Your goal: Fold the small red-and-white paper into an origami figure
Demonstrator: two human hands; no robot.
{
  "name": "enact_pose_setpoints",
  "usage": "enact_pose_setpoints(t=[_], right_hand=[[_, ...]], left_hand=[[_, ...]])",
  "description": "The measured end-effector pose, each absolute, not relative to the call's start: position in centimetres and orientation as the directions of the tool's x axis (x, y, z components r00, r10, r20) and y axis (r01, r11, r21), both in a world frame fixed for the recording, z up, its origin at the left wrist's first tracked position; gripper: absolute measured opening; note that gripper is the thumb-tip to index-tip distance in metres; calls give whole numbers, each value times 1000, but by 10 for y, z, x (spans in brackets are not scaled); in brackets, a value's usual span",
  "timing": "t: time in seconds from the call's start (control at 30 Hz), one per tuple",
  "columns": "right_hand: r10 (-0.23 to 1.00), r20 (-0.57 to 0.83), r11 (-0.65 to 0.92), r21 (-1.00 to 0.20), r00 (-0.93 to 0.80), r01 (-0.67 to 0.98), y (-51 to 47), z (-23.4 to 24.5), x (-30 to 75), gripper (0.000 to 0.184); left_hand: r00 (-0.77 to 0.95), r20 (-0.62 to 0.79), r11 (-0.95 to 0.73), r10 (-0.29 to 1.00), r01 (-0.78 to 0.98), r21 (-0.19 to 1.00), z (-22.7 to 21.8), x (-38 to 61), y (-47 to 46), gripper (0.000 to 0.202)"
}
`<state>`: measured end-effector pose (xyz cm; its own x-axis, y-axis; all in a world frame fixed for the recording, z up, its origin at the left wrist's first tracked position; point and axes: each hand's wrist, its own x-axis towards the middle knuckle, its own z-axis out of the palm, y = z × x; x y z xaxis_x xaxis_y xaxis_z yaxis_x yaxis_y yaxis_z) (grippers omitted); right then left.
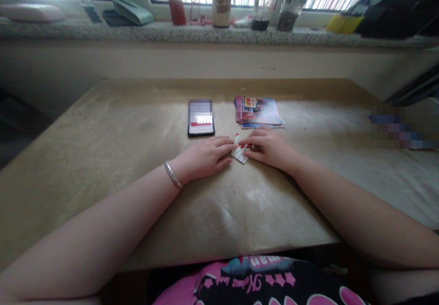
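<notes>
Both of my hands rest on the brown table [103, 158] and meet at a small folded piece of red and white paper [239, 152]. My left hand [202, 158], with a silver bangle on its wrist, pinches the paper's left side with its fingers closed. My right hand [270, 148] presses closed fingers on the paper's right side. The paper lies flat on the table between the fingertips and is partly hidden by them.
A phone [200, 118] lies just beyond my left hand. A stack of colourful leaflets [258, 112] lies beyond my right hand. The stone window sill [103, 29] behind holds a red bottle [177, 10], a tall canister [221, 1] and other containers.
</notes>
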<state>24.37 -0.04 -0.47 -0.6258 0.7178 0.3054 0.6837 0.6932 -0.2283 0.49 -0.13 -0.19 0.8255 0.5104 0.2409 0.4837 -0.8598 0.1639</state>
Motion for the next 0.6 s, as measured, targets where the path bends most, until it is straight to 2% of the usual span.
enact_pose_setpoints(t=[0.2, 0.43, 0.6], right_hand=[[708, 293, 698, -149, -643, 701, -3, -6, 239, 32], [733, 248, 655, -6, -634, 755, -4, -6, 231, 41], [757, 236, 624, 13, -609, 781, 1, -7, 229, 40]], left_hand=[[845, 302, -898, 440, 414, 150, -4, 4, 1, 32], [844, 289, -892, 452, 430, 142, 1, 6, 0, 28], [854, 314, -910, 415, 393, 133, 0, 9, -1, 27]])
